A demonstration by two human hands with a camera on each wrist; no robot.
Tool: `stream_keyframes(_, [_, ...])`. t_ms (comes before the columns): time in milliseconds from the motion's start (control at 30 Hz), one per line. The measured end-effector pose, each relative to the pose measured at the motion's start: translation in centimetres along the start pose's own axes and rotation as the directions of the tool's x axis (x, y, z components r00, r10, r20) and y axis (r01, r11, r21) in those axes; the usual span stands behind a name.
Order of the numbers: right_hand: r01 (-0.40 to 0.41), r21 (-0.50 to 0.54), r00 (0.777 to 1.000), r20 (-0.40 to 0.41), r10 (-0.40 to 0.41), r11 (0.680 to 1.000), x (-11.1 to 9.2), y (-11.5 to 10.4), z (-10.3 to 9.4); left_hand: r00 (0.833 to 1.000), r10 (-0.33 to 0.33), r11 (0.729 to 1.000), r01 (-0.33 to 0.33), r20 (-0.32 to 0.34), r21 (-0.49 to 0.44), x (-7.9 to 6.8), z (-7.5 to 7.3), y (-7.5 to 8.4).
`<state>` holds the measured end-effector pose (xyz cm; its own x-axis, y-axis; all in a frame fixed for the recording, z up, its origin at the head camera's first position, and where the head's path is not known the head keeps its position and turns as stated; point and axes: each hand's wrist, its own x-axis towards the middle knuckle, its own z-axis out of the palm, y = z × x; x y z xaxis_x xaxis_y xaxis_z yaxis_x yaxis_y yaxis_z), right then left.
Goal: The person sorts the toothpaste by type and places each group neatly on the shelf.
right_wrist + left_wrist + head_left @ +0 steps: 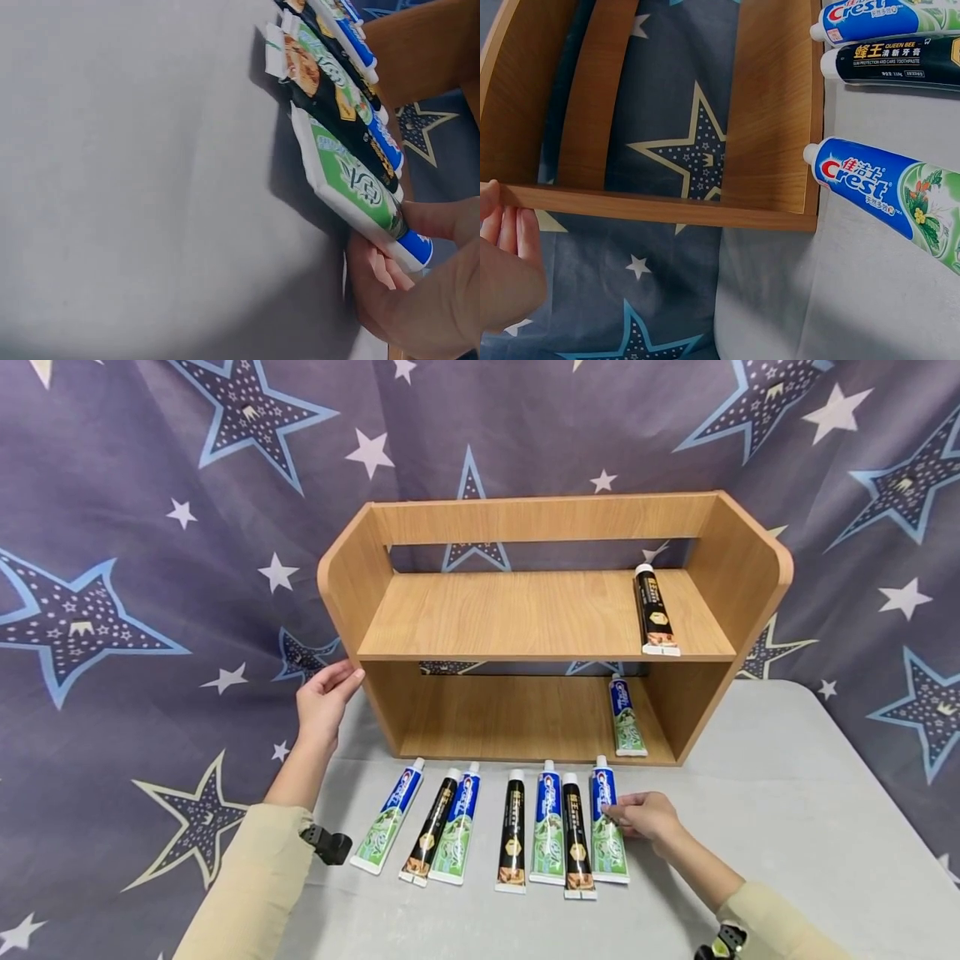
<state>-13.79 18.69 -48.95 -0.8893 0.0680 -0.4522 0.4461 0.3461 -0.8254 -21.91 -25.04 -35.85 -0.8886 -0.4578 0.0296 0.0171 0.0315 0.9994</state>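
My left hand (322,703) pinches the front edge of the left side panel of a two-tier wooden shelf (525,618); in the left wrist view its fingertips (526,225) wrap that edge. On the table, my right hand (649,817) grips the rightmost Crest toothpaste tube (609,852), blue and green with a white cap. In the right wrist view the thumb lies on top of this tube (352,180) and the fingers curl at its side. Left of it lies a black toothpaste tube (577,839), close alongside.
Several more tubes lie in a row before the shelf, among them a Crest tube (388,818) and a black tube (513,831). One black tube (654,610) lies on the upper tier, and a Crest tube (627,718) on the lower tier, both toward the right. A starred curtain (150,460) hangs behind.
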Motion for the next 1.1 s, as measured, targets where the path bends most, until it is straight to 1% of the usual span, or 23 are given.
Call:
stream_keyframes(200, [-0.007,0.036,1.000,0.009,0.007,0.999,0.0,-0.7,-0.3,1.000,0.000,1.000,0.000,-0.004,-0.025,0.0,0.0,0.0])
stream_keyframes(367, [-0.025,0.065,0.999,0.032,0.023,0.998,0.5,-1.0,-0.7,1.000,0.006,0.999,-0.006,-0.010,-0.048,0.1,0.1,-0.1])
stream_keyframes(533, [-0.035,0.095,0.998,0.050,0.030,0.995,1.1,-1.3,-1.0,1.000,0.003,0.999,-0.003,-0.013,-0.050,0.2,0.1,-0.2])
stream_keyframes(767, [-0.028,0.127,0.996,0.082,0.018,0.992,2.1,-1.6,-1.1,1.000,0.010,0.999,-0.010,-0.010,-0.036,0.0,0.2,-0.4])
stream_keyframes(833, [-0.030,0.124,0.997,0.079,0.020,0.992,2.6,-1.7,-1.1,1.000,0.009,0.999,-0.010,-0.006,-0.036,0.0,0.2,-0.5])
stream_keyframes(967, [-0.044,0.134,0.998,0.049,0.038,0.990,3.5,-2.3,-0.9,1.000,0.010,0.999,-0.010,-0.007,-0.050,-0.1,0.2,-0.5])
stream_keyframes(1100, [-0.044,0.149,0.999,0.023,0.041,0.988,4.4,-3.3,-0.7,0.999,0.029,0.998,-0.030,-0.013,-0.061,0.0,0.2,-0.5])
